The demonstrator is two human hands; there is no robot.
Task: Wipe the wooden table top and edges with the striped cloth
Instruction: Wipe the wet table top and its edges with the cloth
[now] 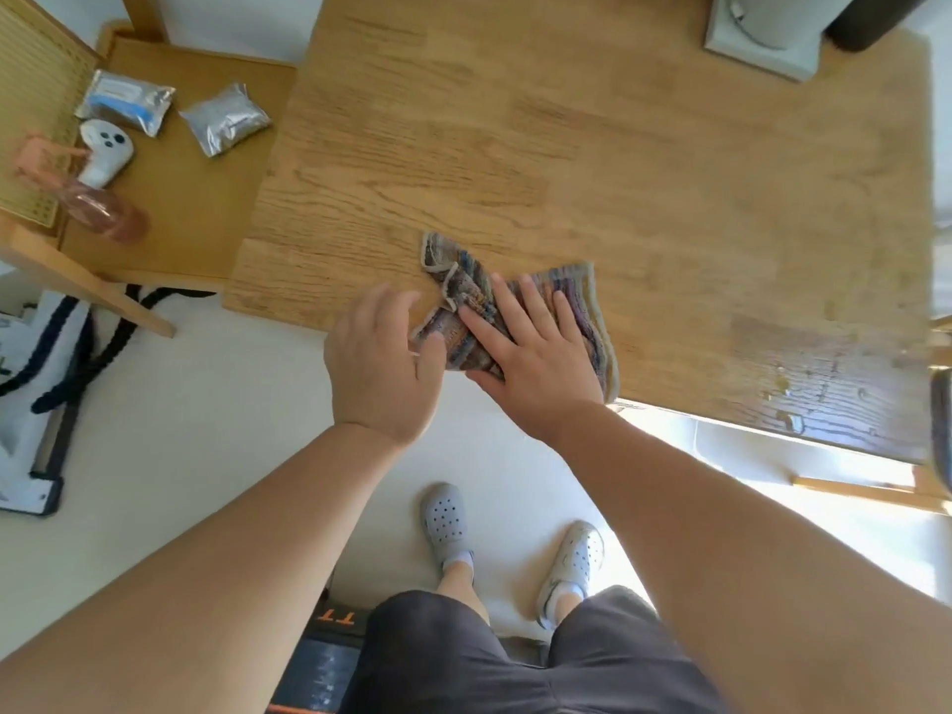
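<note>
The striped cloth point(520, 311) lay bunched at the near edge of the wooden table point(592, 146), toward its near-left corner, with its near-right corner hanging a little over the rim. Its long axis ran roughly left-far to right-near, along that edge more than across it.

The right hand point(536, 358) sat flat on top of the cloth, fingers spread and pressing down, palm over the near half; not a pinch, just an open-palm press. The left hand point(384, 363) was just beside the cloth's left end, fingers loosely curled and touching or nearly touching the fringe there; whether it had actually pinched fabric could not be told.

So the right hand was the one on the cloth, and nearly all the tabletop lay ahead and to the right of it. Likely next stroke: push away or sweep right, along the grain. The near-right patch of the table looked darker and speckled, maybe wet, well apart from the cloth.

Off to the left, a lower side table point(170, 198) held two foil pouches point(226, 121), a white controller point(105, 146) and a pink spray bottle point(98, 203). A grey box point(762, 38) stood at the table's far edge.
</note>
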